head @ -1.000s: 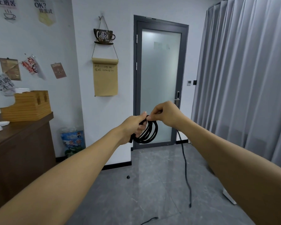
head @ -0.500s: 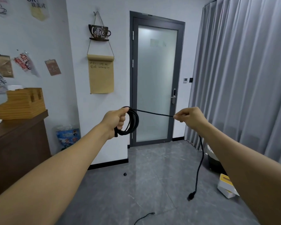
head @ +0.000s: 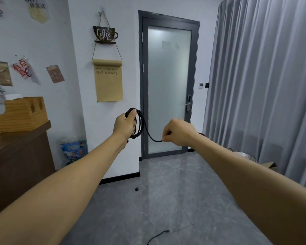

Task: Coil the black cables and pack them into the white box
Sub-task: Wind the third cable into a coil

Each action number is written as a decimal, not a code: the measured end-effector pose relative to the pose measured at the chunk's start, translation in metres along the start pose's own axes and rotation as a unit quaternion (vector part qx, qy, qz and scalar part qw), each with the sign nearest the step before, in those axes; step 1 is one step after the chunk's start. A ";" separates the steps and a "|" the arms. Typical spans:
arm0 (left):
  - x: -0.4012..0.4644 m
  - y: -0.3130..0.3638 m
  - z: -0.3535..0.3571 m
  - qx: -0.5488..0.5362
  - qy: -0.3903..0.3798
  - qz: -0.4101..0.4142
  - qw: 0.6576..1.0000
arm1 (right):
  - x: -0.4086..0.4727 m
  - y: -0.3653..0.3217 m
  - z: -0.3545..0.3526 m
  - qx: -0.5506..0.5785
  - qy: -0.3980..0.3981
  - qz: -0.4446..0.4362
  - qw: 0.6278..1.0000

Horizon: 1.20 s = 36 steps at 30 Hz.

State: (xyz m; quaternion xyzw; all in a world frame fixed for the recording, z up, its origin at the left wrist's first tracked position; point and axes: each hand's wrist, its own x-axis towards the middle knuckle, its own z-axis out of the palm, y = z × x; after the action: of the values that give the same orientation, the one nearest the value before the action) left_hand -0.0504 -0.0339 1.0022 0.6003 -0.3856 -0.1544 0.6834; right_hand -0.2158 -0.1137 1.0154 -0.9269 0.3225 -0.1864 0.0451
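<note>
L hand (head: 125, 125) grips the coiled cable (head: 140, 123) w/ thumb on top, R hand (head: 179, 132) pinches its slack end.

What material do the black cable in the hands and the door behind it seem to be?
Black cable: probably rubber or plastic sheath, matte; it bends in soft loops without shine. Door: frosted glass panel, light glows through it; dark grey frame looks like painted metal, uncertain.

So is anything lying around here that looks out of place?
Yes: a loose black cable end lies on the floor, and a small dark object sits near the wall; I cannot tell what it is. The coil itself looks tidy.
</note>
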 end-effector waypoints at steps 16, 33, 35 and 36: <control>-0.023 0.001 0.031 -0.006 -0.172 -0.071 0.983 | 0.005 -0.019 -0.016 0.286 0.002 -0.089 0.954; -0.020 0.024 0.017 0.036 -0.375 -0.142 0.915 | -0.005 -0.004 -0.007 0.133 -0.076 -0.015 0.988; -0.022 0.024 0.018 0.103 -0.344 -0.090 0.929 | -0.005 -0.002 -0.004 0.132 -0.060 0.008 0.989; -0.023 0.023 0.018 0.142 -0.323 -0.059 0.934 | -0.006 -0.001 -0.003 0.140 -0.049 0.023 0.989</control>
State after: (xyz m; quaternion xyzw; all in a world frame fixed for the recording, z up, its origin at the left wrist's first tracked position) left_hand -0.0843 -0.0254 1.0159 0.6307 -0.5671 -0.3235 0.4195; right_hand -0.2205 -0.1096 1.0164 -0.9119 0.3115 -0.1828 0.1950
